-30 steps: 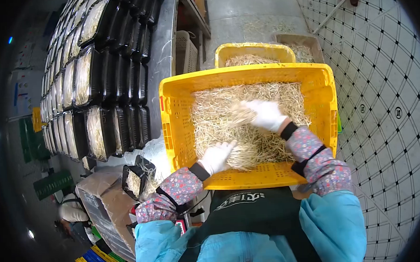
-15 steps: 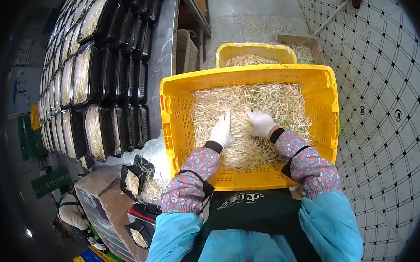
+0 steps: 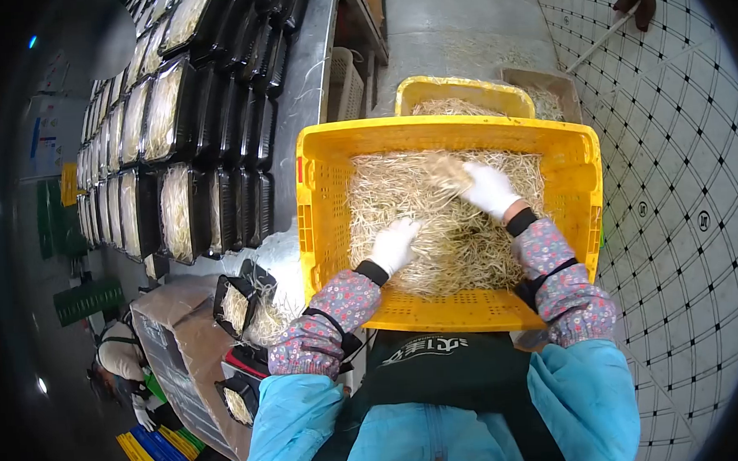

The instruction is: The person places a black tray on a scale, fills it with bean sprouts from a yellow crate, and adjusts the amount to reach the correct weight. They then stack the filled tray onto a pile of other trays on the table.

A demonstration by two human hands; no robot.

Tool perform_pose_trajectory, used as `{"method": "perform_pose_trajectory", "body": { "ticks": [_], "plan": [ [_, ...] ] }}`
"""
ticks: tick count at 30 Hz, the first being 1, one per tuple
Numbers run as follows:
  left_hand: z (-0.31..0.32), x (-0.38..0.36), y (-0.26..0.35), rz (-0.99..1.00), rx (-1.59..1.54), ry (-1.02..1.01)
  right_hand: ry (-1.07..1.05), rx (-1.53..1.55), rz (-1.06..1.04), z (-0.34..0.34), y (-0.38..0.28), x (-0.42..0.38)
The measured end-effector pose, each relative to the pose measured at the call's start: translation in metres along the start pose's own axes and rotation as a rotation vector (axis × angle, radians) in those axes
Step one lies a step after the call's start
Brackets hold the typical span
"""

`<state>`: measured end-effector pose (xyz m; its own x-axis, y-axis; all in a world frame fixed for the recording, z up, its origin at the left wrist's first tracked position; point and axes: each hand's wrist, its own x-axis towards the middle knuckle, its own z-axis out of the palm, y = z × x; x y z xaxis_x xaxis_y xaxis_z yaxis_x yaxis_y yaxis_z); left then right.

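A large yellow crate (image 3: 457,309) stands in front of me with a thick layer of pale sprouts (image 3: 400,187) in it. My left hand (image 3: 394,245), in a white glove, rests on the sprouts at the left, its fingers partly sunk among them. Farther right and higher, my right hand (image 3: 491,191), also gloved, is closed on a clump of sprouts (image 3: 447,174) that is blurred by motion. Darker, greenish sprouts show below the right hand.
Stacked black trays of sprouts (image 3: 167,128) fill the metal table (image 3: 299,92) at the left. Behind the crate are a smaller yellow bin (image 3: 525,101) and a grey bin (image 3: 569,95). A cardboard box (image 3: 173,312) stands lower left, near a co-worker (image 3: 118,356).
My right hand has moved up and right, lifting a clump of sprouts. My left hand has shifted slightly down within the crate. The whole view has turned a little.
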<state>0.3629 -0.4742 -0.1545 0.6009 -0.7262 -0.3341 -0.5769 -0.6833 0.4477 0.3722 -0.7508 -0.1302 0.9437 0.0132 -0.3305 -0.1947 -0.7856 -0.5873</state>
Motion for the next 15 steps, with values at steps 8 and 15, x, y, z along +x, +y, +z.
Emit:
{"method": "perform_pose_trajectory", "body": {
  "ticks": [8,15],
  "plan": [
    [-0.022,-0.054,-0.014,-0.314,-0.225,0.013,-0.597,-0.183,-0.13,0.054,-0.002,0.021],
    [-0.044,-0.117,0.021,-0.344,-0.641,0.401,-0.433,-0.187,-0.026,0.065,-0.062,0.007]
  ]
}}
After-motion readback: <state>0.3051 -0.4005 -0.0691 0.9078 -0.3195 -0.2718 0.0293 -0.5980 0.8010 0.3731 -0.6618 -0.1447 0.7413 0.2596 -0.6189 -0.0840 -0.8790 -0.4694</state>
